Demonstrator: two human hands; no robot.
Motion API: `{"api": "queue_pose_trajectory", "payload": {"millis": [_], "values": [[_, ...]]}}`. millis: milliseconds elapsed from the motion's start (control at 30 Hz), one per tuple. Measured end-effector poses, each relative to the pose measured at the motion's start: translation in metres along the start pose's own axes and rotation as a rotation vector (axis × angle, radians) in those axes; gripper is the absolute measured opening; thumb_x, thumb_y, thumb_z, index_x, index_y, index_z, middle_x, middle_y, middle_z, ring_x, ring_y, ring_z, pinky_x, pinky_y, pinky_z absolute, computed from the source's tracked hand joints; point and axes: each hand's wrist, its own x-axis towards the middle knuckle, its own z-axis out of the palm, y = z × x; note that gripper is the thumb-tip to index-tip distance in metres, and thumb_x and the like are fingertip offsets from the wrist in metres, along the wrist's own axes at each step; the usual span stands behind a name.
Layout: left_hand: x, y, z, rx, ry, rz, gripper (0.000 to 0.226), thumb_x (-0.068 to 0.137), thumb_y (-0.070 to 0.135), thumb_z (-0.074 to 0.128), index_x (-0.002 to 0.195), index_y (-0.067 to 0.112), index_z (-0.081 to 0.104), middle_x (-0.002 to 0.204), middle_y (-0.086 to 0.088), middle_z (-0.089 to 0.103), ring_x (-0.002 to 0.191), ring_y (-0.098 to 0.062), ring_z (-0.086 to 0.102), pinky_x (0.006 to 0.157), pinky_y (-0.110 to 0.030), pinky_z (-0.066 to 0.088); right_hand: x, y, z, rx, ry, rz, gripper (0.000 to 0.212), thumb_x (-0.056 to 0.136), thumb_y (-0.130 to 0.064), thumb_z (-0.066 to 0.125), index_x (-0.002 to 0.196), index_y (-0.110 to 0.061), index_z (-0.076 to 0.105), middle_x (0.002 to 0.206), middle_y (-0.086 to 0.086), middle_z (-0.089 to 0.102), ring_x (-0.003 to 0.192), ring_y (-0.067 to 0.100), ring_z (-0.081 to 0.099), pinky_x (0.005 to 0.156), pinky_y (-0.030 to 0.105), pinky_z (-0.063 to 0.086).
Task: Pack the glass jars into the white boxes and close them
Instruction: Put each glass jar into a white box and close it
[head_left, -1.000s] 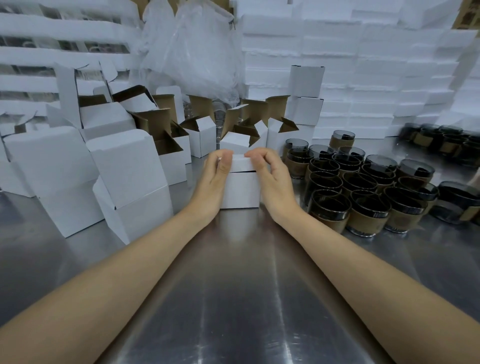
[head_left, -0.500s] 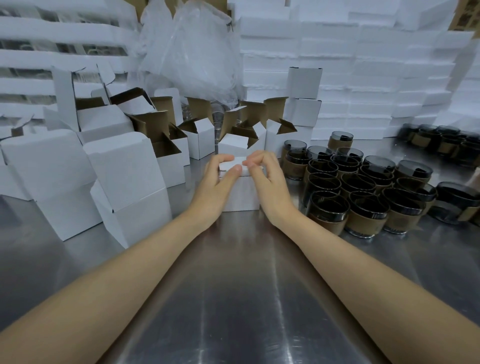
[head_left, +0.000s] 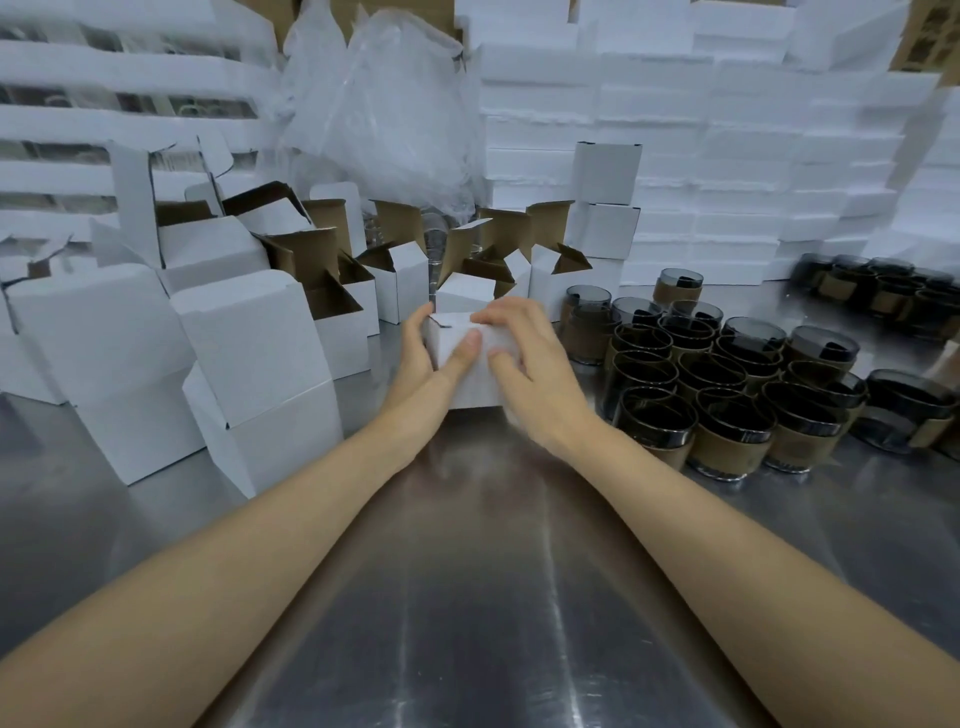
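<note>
Both hands, left hand (head_left: 422, 364) and right hand (head_left: 540, 371), clasp white box (head_left: 474, 391); closed top up, slightly tilted.

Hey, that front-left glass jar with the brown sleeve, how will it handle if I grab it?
The front-left jar is probably fragile and heavyish, being dark glass. Its brown sleeve likely makes it less slippery. Squat and wide, it should not tip easily.

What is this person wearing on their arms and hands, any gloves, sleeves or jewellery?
Nothing that shows. The left hand and right hand are bare, with no gloves, rings, watch or bracelets. The left arm and right arm are uncovered too, and no sleeve edge appears before they leave the bottom of the picture. The right hand is slightly blurred, so fine detail there is unclear.
</note>
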Motion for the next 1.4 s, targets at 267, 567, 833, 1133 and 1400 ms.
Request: {"api": "queue_pose_trajectory", "payload": {"millis": [267,567,833,1133,1400], "values": [[0.007,0.002,0.001,-0.181,0.143,-0.011,0.06,0.085,0.071,0.04,0.131,0.032,0.04,0.115,0.006,0.055,0.101,-0.007,0.058,0.082,-0.025,0.051,0.001,-0.016,-0.002,-0.526,-0.082,-0.135,0.083,0.074,-0.023,0.07,0.146,-0.019,0.03,0.145,0.003,0.025,0.132,0.017,0.02,0.065,0.032,0.047],[0.013,-0.009,0.008,0.467,0.031,-0.026,0.051,0.101,0.047,0.031,0.147,0.025,0.028,0.154,-0.002,0.027,0.134,-0.019,0.038,0.11,-0.031,0.027,0.05,-0.025,-0.078,-0.536,0.333,-0.013,0.079,0.064,-0.016,0.074,0.136,-0.021,0.042,0.138,-0.002,0.038,0.129,0.018,0.032,0.069,0.031,0.036],[0.01,-0.01,0.017,0.963,0.019,0.07,0.078,0.094,0.036,0.048,0.154,0.025,-0.001,0.159,-0.012,0.009,0.134,-0.03,0.037,0.095,-0.032,0.039,0.139,0.02,-0.135,-0.786,0.382,0.07,0.076,0.069,-0.018,0.076,0.136,-0.014,0.039,0.137,0.005,0.039,0.128,0.024,0.037,0.068,0.036,0.038],[0.012,-0.01,0.015,0.909,0.069,0.122,0.061,0.095,0.028,0.048,0.149,0.016,0.021,0.139,-0.009,0.04,0.121,-0.021,0.041,0.08,-0.021,0.03,0.15,0.084,-0.145,-1.076,0.122,0.119,0.083,0.067,-0.031,0.081,0.134,-0.008,0.037,0.134,0.014,0.037,0.111,0.038,0.045,0.068,0.041,0.039],[0.013,-0.01,0.015,0.917,0.039,0.104,0.054,0.094,0.023,0.045,0.145,0.011,0.029,0.14,-0.012,0.038,0.125,-0.027,0.038,0.081,-0.026,0.031,0.132,0.121,-0.143,-1.1,-0.111,0.311,0.089,0.065,-0.024,0.088,0.136,-0.006,0.036,0.135,0.014,0.035,0.112,0.04,0.047,0.074,0.044,0.043]]}}
